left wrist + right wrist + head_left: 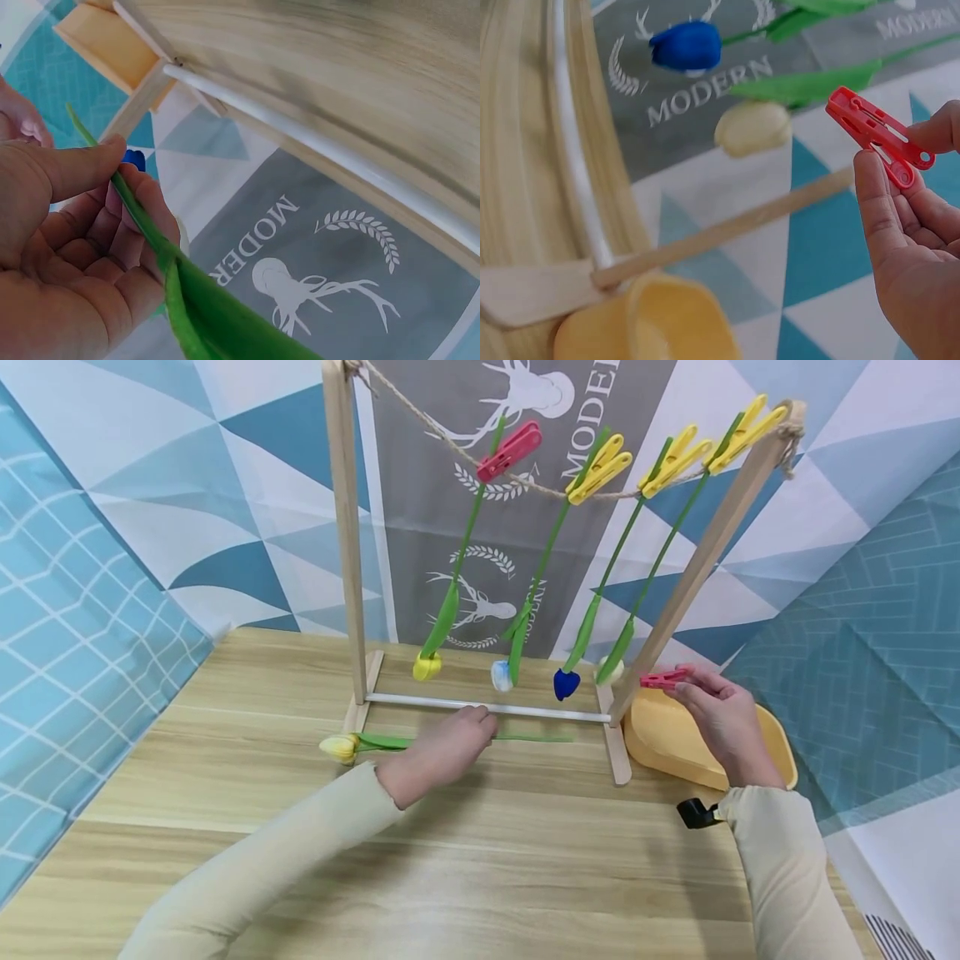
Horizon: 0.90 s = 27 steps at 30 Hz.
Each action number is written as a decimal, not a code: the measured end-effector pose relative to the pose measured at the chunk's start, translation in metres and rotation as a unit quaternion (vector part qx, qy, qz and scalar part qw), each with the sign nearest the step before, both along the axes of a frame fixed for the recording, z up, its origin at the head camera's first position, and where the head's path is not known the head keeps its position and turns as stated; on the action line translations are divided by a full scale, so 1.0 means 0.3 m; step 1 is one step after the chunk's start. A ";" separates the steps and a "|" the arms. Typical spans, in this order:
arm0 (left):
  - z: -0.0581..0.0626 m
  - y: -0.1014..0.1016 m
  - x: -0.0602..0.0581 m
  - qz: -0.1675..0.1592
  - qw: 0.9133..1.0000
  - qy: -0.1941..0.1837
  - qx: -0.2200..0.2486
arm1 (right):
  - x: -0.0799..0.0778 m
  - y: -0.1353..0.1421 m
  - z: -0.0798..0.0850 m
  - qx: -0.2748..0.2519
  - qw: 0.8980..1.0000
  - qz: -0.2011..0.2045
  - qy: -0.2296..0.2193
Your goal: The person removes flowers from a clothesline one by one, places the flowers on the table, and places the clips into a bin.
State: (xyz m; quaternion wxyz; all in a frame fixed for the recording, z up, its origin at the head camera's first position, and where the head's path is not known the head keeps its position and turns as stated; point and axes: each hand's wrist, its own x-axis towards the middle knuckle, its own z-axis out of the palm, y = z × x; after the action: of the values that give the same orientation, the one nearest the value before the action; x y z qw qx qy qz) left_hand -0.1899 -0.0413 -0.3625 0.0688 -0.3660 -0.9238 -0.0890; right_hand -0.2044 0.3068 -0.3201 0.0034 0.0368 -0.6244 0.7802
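Note:
My left hand pinches the green stem of an artificial tulip between thumb and fingertips. The tulip's pale yellow bloom points left, low over the table by the rack's front. In my right hand, thumb and fingers pinch a red clothespin near the rack's right post. Four other tulips hang head down from a twine line: a yellow one, a light blue and white one, a dark blue one and a cream one.
A red clothespin and several yellow clothespins grip the hanging stems on the line. The wooden rack has a left post, a right post and a white bottom rod. Behind my right hand stands a yellow bin.

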 end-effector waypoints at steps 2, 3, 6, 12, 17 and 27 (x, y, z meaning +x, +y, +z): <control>-0.009 0.006 -0.004 0.002 1.000 0.004 -0.013 | -0.004 0.017 -0.017 -0.010 1.000 -0.008 -0.013; -0.013 0.009 -0.006 0.002 1.000 0.007 -0.020 | -0.006 0.025 -0.026 -0.012 1.000 -0.012 -0.018; -0.025 0.019 -0.009 0.000 0.999 0.015 -0.034 | -0.013 0.052 -0.052 -0.023 0.999 -0.016 -0.029; -0.052 0.046 -0.010 -0.004 0.998 0.035 -0.051 | -0.028 0.106 -0.099 -0.050 0.998 -0.013 -0.044; -0.081 0.074 -0.009 -0.002 0.996 0.050 -0.073 | -0.037 0.140 -0.130 -0.054 0.996 -0.024 -0.063; -0.146 0.105 -0.007 0.010 0.991 0.077 -0.109 | -0.054 0.177 -0.172 -0.053 0.993 -0.034 -0.100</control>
State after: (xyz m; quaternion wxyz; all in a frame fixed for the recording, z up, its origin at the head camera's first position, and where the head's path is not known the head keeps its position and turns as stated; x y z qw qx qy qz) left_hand -0.1919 -0.0099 -0.4063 0.1001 -0.3679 -0.9235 0.0417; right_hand -0.2205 0.3600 -0.3715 -0.0311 -0.0629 -0.5805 0.8113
